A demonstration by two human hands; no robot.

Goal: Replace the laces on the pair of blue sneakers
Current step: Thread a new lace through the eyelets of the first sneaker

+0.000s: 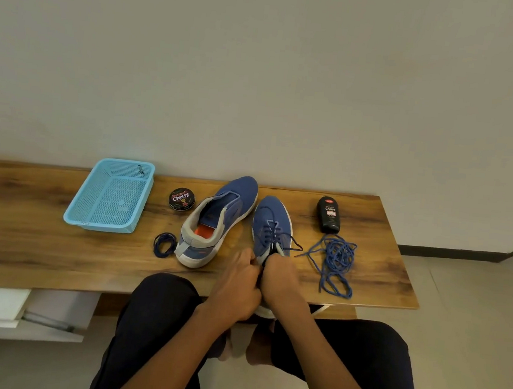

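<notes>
Left hand (236,281) and right hand (278,282) both grasp the heel end of the right sneaker (271,227) at the near table (25,235) edge. Unlaced left sneaker (215,221) lies beside it; loose blue lace (335,261) lies to the right.

On the table (25,235), take the unlaced sneaker (214,224) as the middle mark. Just left of its heel lies a coiled lace (164,244); behind that coil sits a polish tin (181,199), and farther left a basket (111,196). Right of it lies the laced sneaker (269,224), heel toward the near edge. Farther right a loose lace (336,261) sprawls, with a bottle (329,214) lying behind it.
</notes>
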